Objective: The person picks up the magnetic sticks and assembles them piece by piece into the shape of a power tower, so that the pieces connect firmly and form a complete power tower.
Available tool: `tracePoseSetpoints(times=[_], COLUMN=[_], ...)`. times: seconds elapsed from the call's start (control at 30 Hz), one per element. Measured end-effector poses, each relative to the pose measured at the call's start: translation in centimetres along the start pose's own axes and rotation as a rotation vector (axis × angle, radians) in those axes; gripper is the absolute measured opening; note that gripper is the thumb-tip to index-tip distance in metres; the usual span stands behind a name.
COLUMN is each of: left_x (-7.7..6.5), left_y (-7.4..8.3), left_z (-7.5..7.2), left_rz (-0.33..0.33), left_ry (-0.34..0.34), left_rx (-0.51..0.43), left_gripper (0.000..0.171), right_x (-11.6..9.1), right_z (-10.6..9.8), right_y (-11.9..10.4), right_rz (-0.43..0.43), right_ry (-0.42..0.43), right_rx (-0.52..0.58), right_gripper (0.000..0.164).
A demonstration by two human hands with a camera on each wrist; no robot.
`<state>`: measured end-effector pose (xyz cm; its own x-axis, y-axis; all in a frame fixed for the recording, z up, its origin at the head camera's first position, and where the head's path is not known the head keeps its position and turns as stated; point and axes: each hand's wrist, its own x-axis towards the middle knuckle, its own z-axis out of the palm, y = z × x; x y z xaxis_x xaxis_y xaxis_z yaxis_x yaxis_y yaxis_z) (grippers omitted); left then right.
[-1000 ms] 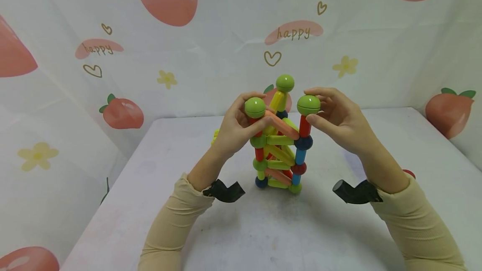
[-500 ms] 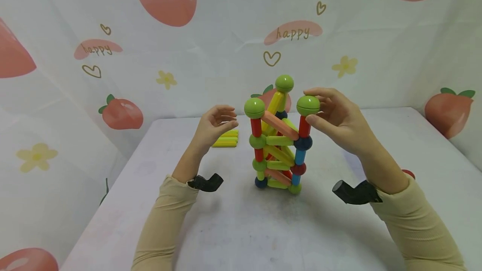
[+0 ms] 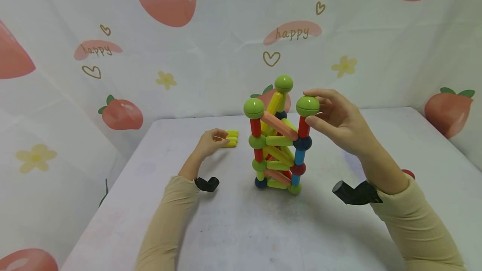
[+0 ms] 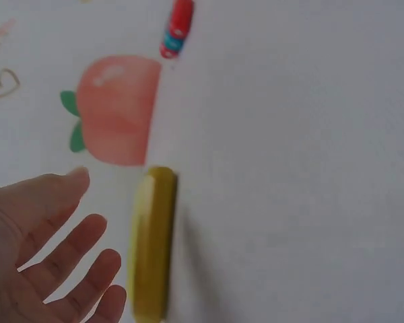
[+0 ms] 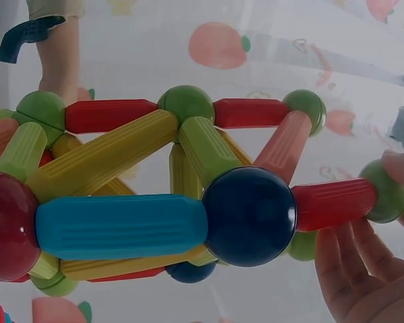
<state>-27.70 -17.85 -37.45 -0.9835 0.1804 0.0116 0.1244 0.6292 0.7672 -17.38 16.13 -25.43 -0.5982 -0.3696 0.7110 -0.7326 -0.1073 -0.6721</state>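
A tower of magnetic rods and balls stands upright on the table, its rods red, blue, yellow, green and orange. At its front right top, my right hand pinches a green ball between thumb and fingers; the right wrist view shows the thumb on the green ball and the fingers below. My left hand is low over the table, at the yellow and green rods lying left of the tower. In the left wrist view, its loosely spread fingers are beside a yellow rod, apart from it.
A red piece shows behind my right forearm. In the left wrist view, a red and blue piece lies farther off. Behind the white table hangs a cloth backdrop with printed fruit.
My left hand has let go of the tower's front left top and moved left and down to the yellow and green rods. My right hand stays on its ball.
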Motion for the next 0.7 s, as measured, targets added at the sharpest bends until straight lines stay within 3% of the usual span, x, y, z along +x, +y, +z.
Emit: tracePoseSetpoints(times=[0.27, 0.43, 0.7], left_x=[0.5, 0.5, 0.6], left_y=[-1.4, -1.0, -0.6], left_z=[0.7, 0.8, 1.0], left_rz=[0.008, -0.017, -0.008], left_ry=[0.022, -0.006, -0.075], left_rx=[0.110, 0.151, 0.341], left_gripper=[0.027, 0.029, 0.028], right_x=[0.1, 0.1, 0.1], right_z=[0.0, 0.1, 0.1], right_y=[-0.1, -0.1, -0.1], right_rz=[0.007, 0.014, 0.024], right_ry=[0.000, 0.007, 0.004], right_rx=[0.002, -0.010, 0.010], right_gripper=[0.044, 0.043, 0.045])
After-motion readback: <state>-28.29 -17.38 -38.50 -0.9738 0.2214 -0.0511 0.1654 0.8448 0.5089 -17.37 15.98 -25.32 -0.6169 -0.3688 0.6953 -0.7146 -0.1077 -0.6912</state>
